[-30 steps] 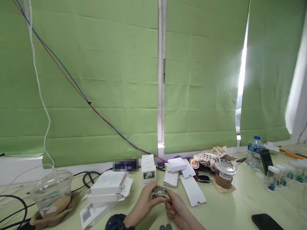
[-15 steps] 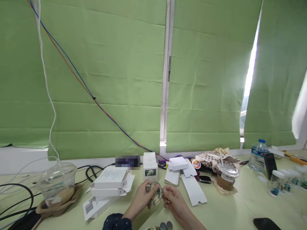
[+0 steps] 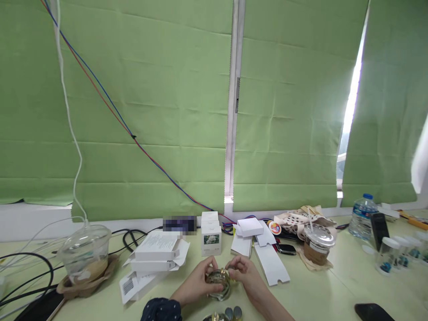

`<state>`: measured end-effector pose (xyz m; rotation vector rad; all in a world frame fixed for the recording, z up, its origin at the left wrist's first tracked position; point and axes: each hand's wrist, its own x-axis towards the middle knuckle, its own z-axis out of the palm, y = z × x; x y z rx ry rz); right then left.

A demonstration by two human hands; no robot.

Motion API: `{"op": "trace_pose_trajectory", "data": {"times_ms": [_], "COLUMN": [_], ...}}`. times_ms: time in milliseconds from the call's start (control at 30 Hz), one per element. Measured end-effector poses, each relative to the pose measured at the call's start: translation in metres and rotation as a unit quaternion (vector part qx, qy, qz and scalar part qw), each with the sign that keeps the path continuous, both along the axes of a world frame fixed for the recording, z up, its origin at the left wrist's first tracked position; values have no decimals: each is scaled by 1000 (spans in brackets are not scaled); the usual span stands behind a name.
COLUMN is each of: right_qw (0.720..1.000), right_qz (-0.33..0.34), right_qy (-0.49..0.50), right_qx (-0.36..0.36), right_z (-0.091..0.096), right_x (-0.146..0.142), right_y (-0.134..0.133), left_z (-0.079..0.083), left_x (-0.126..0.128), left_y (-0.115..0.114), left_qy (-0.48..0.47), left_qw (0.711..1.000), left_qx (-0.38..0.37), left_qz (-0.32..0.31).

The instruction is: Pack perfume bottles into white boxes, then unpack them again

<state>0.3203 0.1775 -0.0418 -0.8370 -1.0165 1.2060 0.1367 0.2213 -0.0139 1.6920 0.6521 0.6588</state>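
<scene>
My left hand (image 3: 197, 281) and my right hand (image 3: 245, 274) meet low in the middle of the view, both closed round a small round glass jar (image 3: 219, 282) with gold trim. The left fingers wrap its left side and underside. The right fingers pinch at its top right edge. Just below the jar, at the bottom edge, lie small round metal caps (image 3: 233, 313) on the pale green table (image 3: 317, 294).
Stacked white boxes (image 3: 155, 258) lie left of my hands, small upright white boxes (image 3: 211, 238) behind them and flat white cartons (image 3: 270, 265) to the right. A domed plastic cup (image 3: 85, 256), cables (image 3: 30, 276), an iced coffee cup (image 3: 316, 249), a water bottle (image 3: 363, 215), small jars (image 3: 388, 256) and a dark phone (image 3: 374, 312) stand around.
My hands turned the jar: a second ago it lay sideways between them, then faced up, and now my right fingers have shifted onto its top edge. The view drifted left and up.
</scene>
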Motion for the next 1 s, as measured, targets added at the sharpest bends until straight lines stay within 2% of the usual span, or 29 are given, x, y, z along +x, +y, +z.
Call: {"op": "trace_pose_trajectory", "data": {"times_ms": [200,333,433,767,1000], "right_qw": [995,980,968,950,935], "right_qz": [78,155,202,251,275], "right_qy": [-51,-102,-134,-166,-204], "right_qx": [-40,-67,-74,-89,-94], "right_z": [0,4,8,9,15], "right_x": [13,20,22,19,18], "right_y": [-1,-5,-9,-12,-19], "left_z": [-5,-2,0,-5,-8], "left_x": [-8,-14,-16,-17,-15], "left_y": [3,3,2,1,-1], "left_qy": [-20,-12,-10,-1,18], "left_qw": [998,993,990,995,992], "left_qx": [-24,-45,-52,-46,-68], "left_qz": [-51,-109,-129,-90,-102]}}
